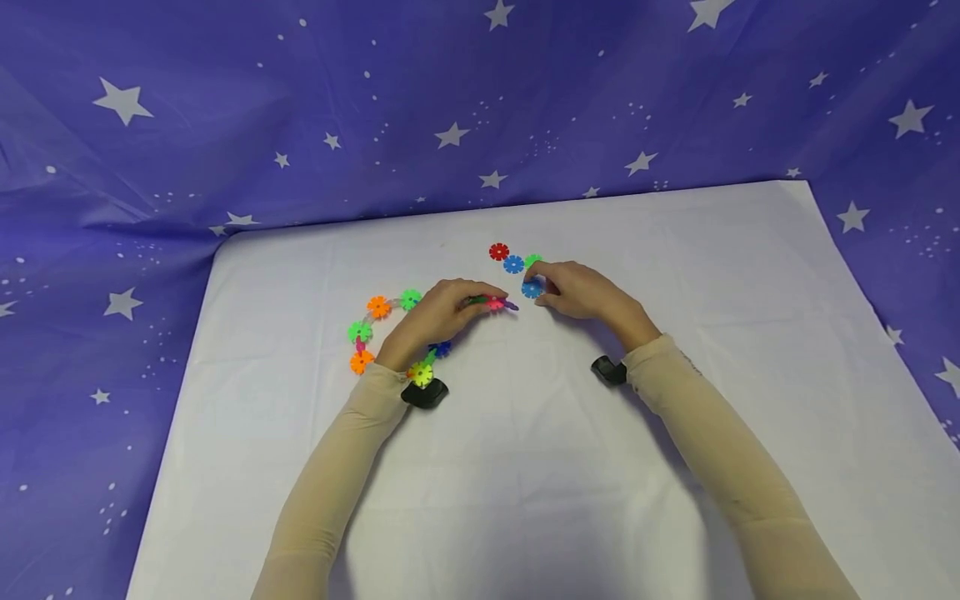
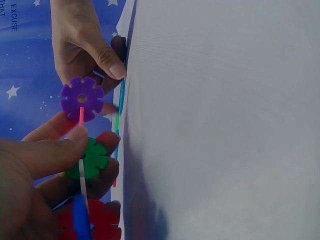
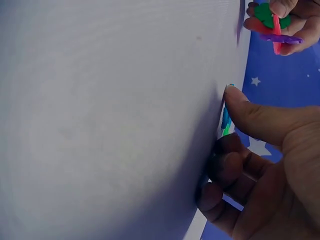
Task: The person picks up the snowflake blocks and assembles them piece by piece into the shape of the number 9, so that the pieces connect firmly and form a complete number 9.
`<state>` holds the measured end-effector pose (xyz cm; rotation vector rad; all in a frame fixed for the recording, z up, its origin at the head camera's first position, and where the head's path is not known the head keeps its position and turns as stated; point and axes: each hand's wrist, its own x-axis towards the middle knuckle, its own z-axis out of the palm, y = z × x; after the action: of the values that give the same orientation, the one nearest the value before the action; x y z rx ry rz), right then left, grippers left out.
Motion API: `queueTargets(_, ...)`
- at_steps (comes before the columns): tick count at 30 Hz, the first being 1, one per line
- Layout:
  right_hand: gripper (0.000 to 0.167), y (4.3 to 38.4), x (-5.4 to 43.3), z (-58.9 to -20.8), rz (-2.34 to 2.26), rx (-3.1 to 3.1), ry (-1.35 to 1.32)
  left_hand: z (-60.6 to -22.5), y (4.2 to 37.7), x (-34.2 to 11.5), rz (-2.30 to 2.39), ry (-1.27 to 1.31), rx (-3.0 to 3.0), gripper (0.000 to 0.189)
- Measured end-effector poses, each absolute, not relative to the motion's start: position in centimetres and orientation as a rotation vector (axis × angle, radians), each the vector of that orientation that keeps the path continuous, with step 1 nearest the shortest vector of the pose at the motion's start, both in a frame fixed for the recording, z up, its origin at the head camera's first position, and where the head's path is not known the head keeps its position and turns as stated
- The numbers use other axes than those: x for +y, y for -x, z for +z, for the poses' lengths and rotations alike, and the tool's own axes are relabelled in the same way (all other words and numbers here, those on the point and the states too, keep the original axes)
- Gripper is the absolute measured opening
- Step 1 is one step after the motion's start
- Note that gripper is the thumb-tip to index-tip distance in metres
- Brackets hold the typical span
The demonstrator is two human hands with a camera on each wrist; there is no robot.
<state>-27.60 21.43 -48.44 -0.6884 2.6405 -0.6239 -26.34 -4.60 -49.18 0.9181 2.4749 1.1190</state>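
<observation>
My left hand (image 1: 444,315) pinches a chain of slotted plastic snowflake discs near its end. A pink disc (image 1: 494,305) lies by the fingertips, with a purple disc (image 2: 75,95) slotted at the tip and a green disc (image 2: 95,161) behind. The chain curves back under the left wrist, through orange (image 1: 378,307), light green (image 1: 411,299) and yellow discs (image 1: 422,374); the hand and forearm hide part of it. On the table, the thumb and index finger of my right hand (image 1: 585,292) grip a blue disc (image 1: 532,289) at its edges.
Just beyond the right hand lie a red disc (image 1: 498,252), another blue disc (image 1: 513,264) and a light green disc (image 1: 533,261). A white cloth covers the table (image 1: 525,467). Behind it hangs a purple star-patterned curtain (image 1: 405,100). Black wrist devices (image 1: 425,394) sit under both wrists.
</observation>
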Motion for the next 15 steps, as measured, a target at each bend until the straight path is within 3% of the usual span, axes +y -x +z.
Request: queueTargets(15, 0.027, 26.0, 22.3, -48.4, -0.885, 2.596, 0.586, -49.3, 26.7, -3.6, 1.208, -0.966, 2.380, 0.022)
